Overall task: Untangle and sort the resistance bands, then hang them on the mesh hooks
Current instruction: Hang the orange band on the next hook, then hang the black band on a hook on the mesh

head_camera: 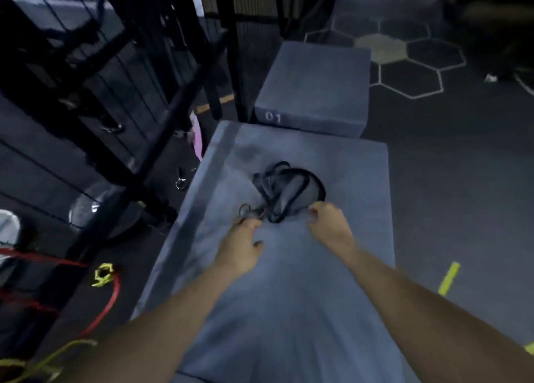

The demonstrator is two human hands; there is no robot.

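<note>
Lying heaped on the grey pad [332, 267], tangled bands [284, 193] are pinched by left hand [241, 245] and right hand [329, 223].

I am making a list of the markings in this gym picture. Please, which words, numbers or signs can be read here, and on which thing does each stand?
"01": pale digits on the near side face of the far grey foam box, seen at a tilt.
No other text is readable: the near grey foam box, the tangled black bands and the rack show none, and the picture is blurred.
</note>
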